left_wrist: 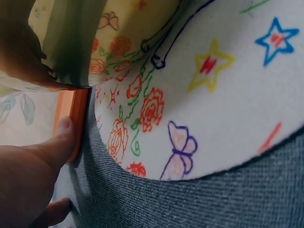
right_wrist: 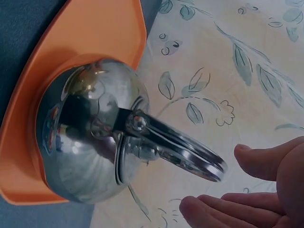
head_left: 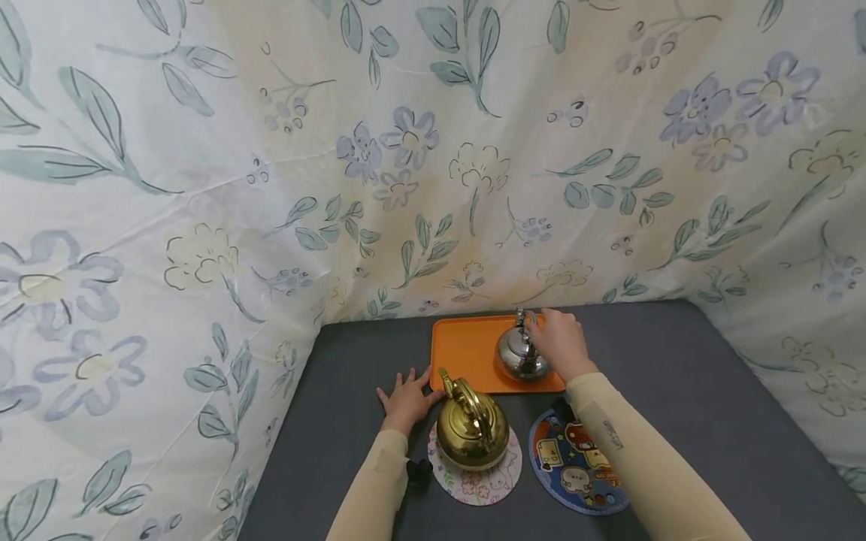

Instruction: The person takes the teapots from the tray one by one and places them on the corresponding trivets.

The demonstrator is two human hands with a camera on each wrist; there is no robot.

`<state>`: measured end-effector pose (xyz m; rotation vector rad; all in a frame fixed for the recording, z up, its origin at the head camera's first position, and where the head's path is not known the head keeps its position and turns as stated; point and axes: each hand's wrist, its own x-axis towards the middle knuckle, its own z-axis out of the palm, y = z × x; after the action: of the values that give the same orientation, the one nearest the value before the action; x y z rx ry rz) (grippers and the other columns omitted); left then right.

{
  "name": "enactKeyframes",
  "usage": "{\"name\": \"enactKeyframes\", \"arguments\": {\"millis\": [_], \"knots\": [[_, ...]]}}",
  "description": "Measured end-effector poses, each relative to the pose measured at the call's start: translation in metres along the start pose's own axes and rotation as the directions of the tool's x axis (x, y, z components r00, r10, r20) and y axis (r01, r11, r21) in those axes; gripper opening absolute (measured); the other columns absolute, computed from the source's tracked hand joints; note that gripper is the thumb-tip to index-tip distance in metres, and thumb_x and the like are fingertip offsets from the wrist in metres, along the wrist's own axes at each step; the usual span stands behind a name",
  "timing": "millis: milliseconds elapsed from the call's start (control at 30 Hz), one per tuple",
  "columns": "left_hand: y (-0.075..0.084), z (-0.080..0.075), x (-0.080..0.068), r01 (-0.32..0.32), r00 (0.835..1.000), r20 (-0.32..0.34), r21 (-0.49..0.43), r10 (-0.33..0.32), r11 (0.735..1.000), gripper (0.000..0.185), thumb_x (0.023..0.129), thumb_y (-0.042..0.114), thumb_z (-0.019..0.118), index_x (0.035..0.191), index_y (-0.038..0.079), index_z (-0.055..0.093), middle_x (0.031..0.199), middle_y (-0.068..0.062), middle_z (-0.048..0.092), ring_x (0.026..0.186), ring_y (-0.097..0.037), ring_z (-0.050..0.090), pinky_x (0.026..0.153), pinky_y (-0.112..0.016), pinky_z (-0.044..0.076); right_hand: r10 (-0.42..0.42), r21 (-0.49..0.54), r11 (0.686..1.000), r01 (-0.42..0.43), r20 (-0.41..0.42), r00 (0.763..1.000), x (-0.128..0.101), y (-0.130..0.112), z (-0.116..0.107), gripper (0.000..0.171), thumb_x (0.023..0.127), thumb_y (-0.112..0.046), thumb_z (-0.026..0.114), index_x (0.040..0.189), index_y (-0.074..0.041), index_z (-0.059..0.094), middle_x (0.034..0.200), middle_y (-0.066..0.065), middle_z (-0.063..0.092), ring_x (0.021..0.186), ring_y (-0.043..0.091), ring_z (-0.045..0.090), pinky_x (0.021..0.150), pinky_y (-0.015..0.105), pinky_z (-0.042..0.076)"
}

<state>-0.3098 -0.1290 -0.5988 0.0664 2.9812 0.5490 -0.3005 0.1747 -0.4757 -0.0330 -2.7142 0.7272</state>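
Two kettles, two open hands.
Left hand (head_left: 406, 398) lay flat touching the orange tray (head_left: 467, 349); right hand (head_left: 560, 342), fingers relaxed, hovered beside the silver kettle (head_left: 519, 355); the gold kettle (head_left: 471, 428) stood near.

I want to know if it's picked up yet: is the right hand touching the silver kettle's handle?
Apart. The right wrist view shows the right hand open beside the silver kettle's handle, with patterned cloth visible between fingers and handle.
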Motion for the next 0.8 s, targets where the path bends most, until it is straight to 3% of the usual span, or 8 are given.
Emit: {"name": "enactKeyframes", "arguments": {"millis": [167,267,467,567,700,800], "knots": [[-0.001,0.000,-0.001,0.002,1.000,0.001,-0.001,-0.002,1.000,0.074,0.091,0.065,0.058,0.156,0.038,0.038,0.163,-0.010,0.034,0.154,-0.040,0.021,0.111,-0.081,0.005,0.014,0.024,1.000,-0.014,0.012,1.000,0.001,-0.003,0.004,0.042,0.098,-0.024,0.066,0.120,0.012,0.067,0.097,0.029,0.071,0.076,0.040,0.070,0.068,0.053,0.057],[-0.001,-0.001,-0.002,-0.004,1.000,-0.012,-0.008,0.003,1.000,0.073,0.091,0.064,0.059,0.156,0.037,0.039,0.163,-0.011,0.035,0.153,-0.041,0.021,0.111,-0.082,0.005,0.018,0.016,1.000,-0.019,0.012,1.000,0.002,-0.003,0.007,0.038,0.097,-0.025,0.068,0.114,0.009,0.069,0.094,0.026,0.072,0.074,0.037,0.070,0.066,0.051,0.057],[0.000,-0.003,-0.005,-0.008,1.000,-0.022,-0.007,0.007,1.000,0.072,0.091,0.063,0.061,0.156,0.036,0.041,0.162,-0.011,0.037,0.153,-0.041,0.023,0.110,-0.082,0.006,0.061,0.059,0.996,-0.063,0.035,0.998,0.002,-0.003,0.011,0.026,0.096,-0.026,0.071,0.088,-0.001,0.069,0.069,0.012,0.066,0.059,0.025,0.063,0.054,0.037,0.049],[-0.001,-0.003,-0.007,-0.003,1.000,-0.023,-0.011,0.003,1.000,0.072,0.091,0.062,0.061,0.155,0.036,0.041,0.162,-0.011,0.036,0.153,-0.041,0.023,0.111,-0.082,0.006,0.082,0.111,0.990,-0.086,0.044,0.996,0.001,-0.004,0.012,0.026,0.095,-0.024,0.071,0.095,0.001,0.072,0.080,0.017,0.071,0.062,0.026,0.064,0.054,0.035,0.049],[-0.001,-0.003,-0.008,0.002,1.000,-0.022,-0.020,-0.003,1.000,0.072,0.091,0.062,0.061,0.155,0.037,0.040,0.162,-0.010,0.036,0.153,-0.041,0.022,0.111,-0.081,0.005,0.110,0.176,0.977,-0.117,0.051,0.993,0.000,-0.006,0.011,0.039,0.095,-0.020,0.071,0.121,0.009,0.068,0.115,0.029,0.070,0.089,0.037,0.071,0.070,0.044,0.059],[-0.001,-0.002,-0.009,0.000,1.000,-0.021,-0.017,-0.001,1.000,0.072,0.091,0.062,0.062,0.156,0.036,0.040,0.162,-0.011,0.036,0.153,-0.041,0.022,0.111,-0.081,0.005,0.134,0.218,0.965,-0.144,0.059,0.989,-0.001,-0.006,0.010,0.043,0.095,-0.017,0.070,0.128,0.010,0.064,0.124,0.030,0.066,0.101,0.040,0.070,0.079,0.047,0.060]]}}
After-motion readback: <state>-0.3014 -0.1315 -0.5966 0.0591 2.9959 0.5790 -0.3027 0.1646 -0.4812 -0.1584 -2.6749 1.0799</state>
